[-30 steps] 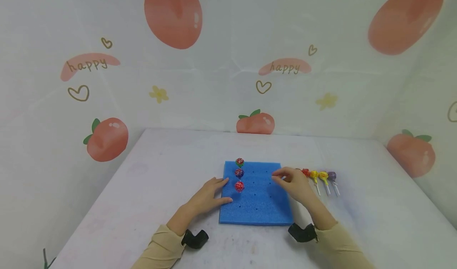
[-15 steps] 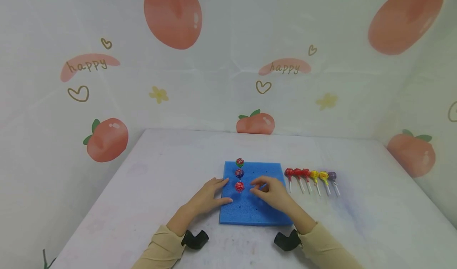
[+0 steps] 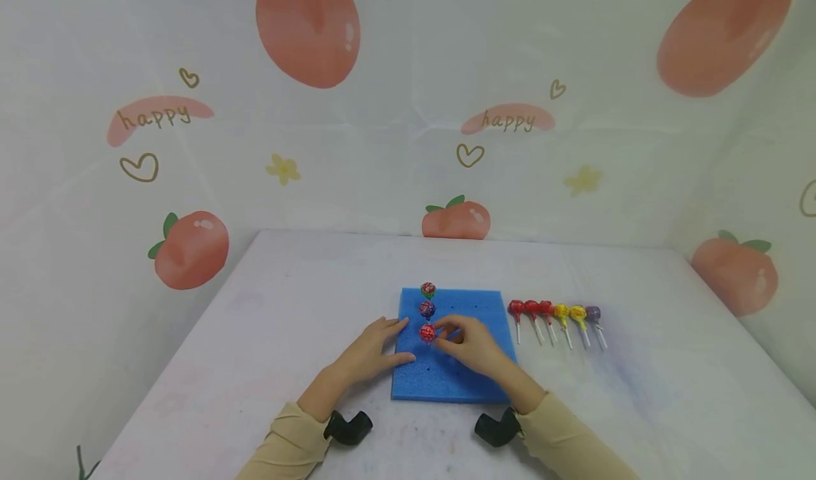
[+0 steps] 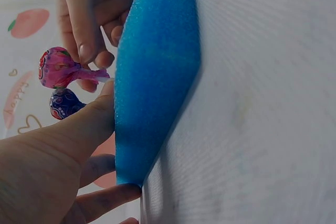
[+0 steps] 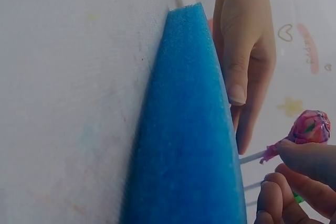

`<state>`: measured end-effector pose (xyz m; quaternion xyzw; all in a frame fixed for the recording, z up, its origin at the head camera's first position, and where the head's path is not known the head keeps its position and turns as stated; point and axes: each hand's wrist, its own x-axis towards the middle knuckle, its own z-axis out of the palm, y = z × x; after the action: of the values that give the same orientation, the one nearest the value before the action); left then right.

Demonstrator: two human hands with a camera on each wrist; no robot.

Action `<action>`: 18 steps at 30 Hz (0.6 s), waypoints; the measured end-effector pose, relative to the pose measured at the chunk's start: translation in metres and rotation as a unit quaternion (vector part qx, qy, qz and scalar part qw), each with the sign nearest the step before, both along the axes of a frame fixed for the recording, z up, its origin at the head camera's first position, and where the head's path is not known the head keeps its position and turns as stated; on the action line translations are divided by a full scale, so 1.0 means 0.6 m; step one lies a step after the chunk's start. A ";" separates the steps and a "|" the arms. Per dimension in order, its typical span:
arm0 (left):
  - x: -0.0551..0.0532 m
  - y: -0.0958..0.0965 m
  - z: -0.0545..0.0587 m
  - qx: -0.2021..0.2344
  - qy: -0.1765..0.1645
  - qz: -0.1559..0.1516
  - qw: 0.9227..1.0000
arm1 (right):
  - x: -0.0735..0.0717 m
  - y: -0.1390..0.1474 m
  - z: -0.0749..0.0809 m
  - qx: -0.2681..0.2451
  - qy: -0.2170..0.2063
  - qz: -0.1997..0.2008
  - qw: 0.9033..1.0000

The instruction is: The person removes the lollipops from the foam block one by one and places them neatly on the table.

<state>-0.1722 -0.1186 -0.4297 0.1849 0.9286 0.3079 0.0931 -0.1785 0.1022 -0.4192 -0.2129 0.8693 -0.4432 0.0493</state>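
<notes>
1. Left hand (image 3: 372,350): fingers spread wide along the blue foam (image 3: 414,388), steadying it, I'd judge.
2. Right hand (image 3: 472,344): thumb and forefinger narrowly apart; the pink-red lollipop (image 3: 426,333) stands at their tips. Pinched or not, I can't tell.
3. Probably adjusting it; next calls for gentle straightening.

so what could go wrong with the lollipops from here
The right hand, fingertips at the front lollipop, might tilt it or pull it loose. It could also bump the blue lollipop just behind. The left hand rests on the foam block; easing off might let it shift.
</notes>
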 end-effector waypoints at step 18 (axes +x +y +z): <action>0.000 -0.001 0.000 0.002 0.005 -0.006 1.000 | -0.001 -0.016 0.004 0.010 0.007 0.004 1.000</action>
<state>-0.1721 -0.1190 -0.4294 0.1922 0.9273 0.3083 0.0896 -0.1789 0.0926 -0.4171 -0.2187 0.8731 -0.4331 0.0468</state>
